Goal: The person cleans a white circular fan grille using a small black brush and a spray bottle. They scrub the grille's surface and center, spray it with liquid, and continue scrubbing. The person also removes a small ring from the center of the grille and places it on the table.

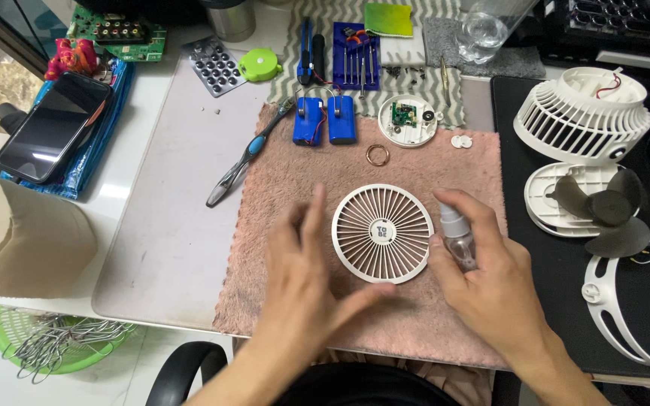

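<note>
Hands at a white fan grille (383, 234) on a pink cloth (280, 195).

The right hand (490, 278) grips a small spray bottle (458, 237) just right of the grille. The left hand (306, 282), fingers spread and holding nothing, rests at the grille's left edge. Two blue batteries (324, 120) lie beyond the grille.

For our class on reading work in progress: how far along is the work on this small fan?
Done: the fan is apart; the housing, blade, stand and two blue batteries lie separately.
In hand: the right hand holds a small spray bottle beside the white grille on the pink cloth; the left hand hovers at the grille's edge.
Left: none of it is reassembled.
</note>
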